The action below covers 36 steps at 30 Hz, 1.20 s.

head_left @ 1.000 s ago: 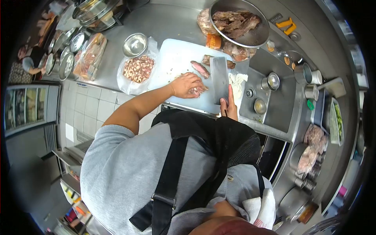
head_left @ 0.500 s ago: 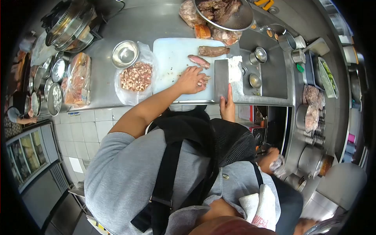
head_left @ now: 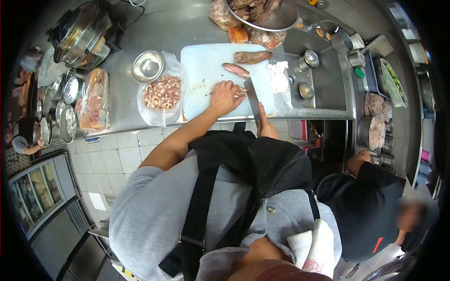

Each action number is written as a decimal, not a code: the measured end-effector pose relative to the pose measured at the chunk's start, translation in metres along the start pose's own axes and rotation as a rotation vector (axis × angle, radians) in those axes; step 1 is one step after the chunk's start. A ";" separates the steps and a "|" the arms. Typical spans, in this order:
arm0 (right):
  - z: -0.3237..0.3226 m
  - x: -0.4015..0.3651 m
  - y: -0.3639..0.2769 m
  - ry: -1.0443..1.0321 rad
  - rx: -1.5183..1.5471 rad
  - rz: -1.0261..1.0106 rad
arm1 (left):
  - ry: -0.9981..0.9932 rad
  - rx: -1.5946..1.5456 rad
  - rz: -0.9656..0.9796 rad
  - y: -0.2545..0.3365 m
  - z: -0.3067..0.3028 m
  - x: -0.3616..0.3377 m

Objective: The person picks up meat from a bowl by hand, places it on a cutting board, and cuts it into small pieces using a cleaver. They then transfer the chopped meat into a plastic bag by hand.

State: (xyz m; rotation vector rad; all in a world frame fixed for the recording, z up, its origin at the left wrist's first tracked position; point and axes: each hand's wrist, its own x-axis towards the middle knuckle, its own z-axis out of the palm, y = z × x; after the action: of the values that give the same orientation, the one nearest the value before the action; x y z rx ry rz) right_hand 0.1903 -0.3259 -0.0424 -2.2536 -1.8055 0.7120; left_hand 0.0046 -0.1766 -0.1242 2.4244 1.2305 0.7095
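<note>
My left hand (head_left: pixel 224 97) lies on a small heap of cut meat (head_left: pixel 240 91) on the white cutting board (head_left: pixel 206 70), fingers curled over it. My right hand (head_left: pixel 264 125) grips the handle of a cleaver (head_left: pixel 252 97), whose blade stands edge-down right beside the left fingers. Two uncut strips of meat (head_left: pixel 236 70) lie farther back on the board, the darker one (head_left: pixel 252 56) behind.
Chopped meat sits on a plastic sheet (head_left: pixel 162 91) left of the board, with a steel bowl (head_left: pixel 148 66) behind it. A big bowl of cooked meat (head_left: pixel 262 11) stands at the back. A white cloth (head_left: pixel 278 76) lies right. Another person in black (head_left: pixel 370 206) stands at my right.
The cleaver has swung from lying flat at the board's right to edge-down beside my left hand. A person in black has stepped into view at the lower right.
</note>
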 end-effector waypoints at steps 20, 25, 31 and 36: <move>-0.004 0.043 0.021 -0.061 -0.020 -0.126 | -0.139 -0.242 0.182 -0.017 -0.001 0.034; -0.017 0.037 0.018 0.016 -0.007 -0.216 | -0.007 -0.380 0.170 -0.012 -0.017 0.026; -0.037 0.006 -0.017 -0.164 0.038 -0.023 | -0.066 -0.358 0.266 -0.025 -0.006 0.030; -0.033 -0.002 -0.030 -0.174 0.026 0.051 | -0.106 -0.297 0.269 -0.021 -0.005 0.032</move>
State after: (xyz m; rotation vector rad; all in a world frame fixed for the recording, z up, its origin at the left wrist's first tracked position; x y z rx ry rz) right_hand 0.1784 -0.3151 -0.0007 -2.2914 -1.8057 0.9624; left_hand 0.0036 -0.1378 -0.1214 2.3617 0.7083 0.7644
